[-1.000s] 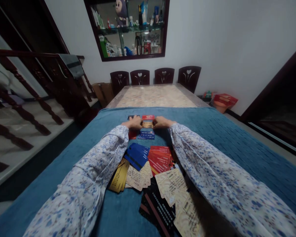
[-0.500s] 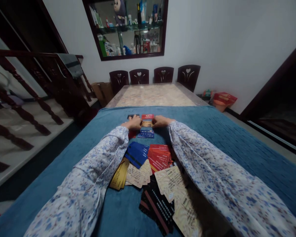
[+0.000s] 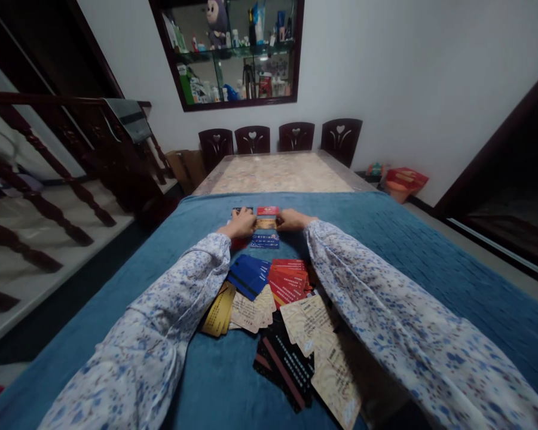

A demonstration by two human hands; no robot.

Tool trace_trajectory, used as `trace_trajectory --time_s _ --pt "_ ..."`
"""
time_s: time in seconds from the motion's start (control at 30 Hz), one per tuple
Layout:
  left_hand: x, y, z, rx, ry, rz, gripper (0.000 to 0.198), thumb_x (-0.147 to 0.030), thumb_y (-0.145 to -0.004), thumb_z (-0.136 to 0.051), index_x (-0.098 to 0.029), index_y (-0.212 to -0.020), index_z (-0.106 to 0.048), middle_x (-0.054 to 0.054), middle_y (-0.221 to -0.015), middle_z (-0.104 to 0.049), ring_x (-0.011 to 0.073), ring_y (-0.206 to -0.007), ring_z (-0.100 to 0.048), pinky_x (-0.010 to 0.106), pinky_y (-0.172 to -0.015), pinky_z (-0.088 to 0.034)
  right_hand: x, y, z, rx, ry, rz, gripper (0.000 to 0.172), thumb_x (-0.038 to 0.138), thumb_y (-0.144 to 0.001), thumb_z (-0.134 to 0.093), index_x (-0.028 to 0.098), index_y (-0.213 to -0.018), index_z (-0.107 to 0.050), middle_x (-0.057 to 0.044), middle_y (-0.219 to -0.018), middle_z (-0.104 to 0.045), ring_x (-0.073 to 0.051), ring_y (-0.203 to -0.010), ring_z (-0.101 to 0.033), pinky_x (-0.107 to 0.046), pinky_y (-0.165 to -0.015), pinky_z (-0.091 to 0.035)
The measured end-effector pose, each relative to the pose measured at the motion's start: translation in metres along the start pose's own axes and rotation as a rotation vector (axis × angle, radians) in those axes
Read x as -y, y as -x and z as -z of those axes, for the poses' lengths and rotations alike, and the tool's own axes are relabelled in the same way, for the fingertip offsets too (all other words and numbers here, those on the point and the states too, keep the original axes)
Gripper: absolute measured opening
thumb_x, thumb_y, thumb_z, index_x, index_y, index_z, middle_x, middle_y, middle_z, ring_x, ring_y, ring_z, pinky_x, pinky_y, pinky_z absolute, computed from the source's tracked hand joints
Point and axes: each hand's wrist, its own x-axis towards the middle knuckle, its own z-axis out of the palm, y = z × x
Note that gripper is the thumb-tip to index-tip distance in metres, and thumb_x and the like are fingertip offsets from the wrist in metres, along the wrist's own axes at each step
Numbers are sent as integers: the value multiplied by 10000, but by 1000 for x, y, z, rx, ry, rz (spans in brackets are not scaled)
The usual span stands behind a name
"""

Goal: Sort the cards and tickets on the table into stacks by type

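Note:
A gold card lies between my hands on the blue cloth. My left hand, fingers curled, is at its left end, and my right hand pinches its right end. Just beyond it is a red card, and on the near side a blue card. Behind my left hand a black card is partly covered. Closer to me, fanned groups overlap: blue cards, red cards, yellow cards, cream cards and black striped cards.
The blue cloth covers the near table, and its far end is bare patterned tabletop. Several dark chairs stand behind. A wooden railing is at left, a red bag on the floor at right.
My left hand has shifted very slightly left along the gold card. The right hand stays at its right end. The whole view has moved a little.

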Motion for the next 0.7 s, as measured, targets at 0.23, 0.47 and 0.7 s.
trace_trajectory --time_s 0.23,0.47,0.7 --pt "0 7 4 -23 -12 -12 297 -177 -868 -545 -178 -1132 -681 173 -1313 -594 350 -1273 -443 538 -1021 -359 -3 10 4 -51 0 18 362 337 -902 -658 154 -1207 -725 -120 -1187 -758 -235 -1042 -705 -231 -812 -478" --pt "-3 27 16 -50 -4 -34 370 -180 -882 -524 -165 -1224 -667 185 -1339 -590 365 -1285 -443 572 -1017 -359 -3 22 11 -126 40 28 335 283 -890 -655 172 -1189 -757 -114 -1200 -762 -241 -1062 -700 -235 -803 -468" --pt "-2 54 20 -82 50 -41 390 -190 -858 -550 -193 -1218 -701 173 -1323 -605 370 -1268 -457 608 -1040 -339 4 46 16 -249 5 64 319 211 -909 -580 181 -1148 -789 -108 -1180 -768 -235 -1046 -692 -249 -813 -443"
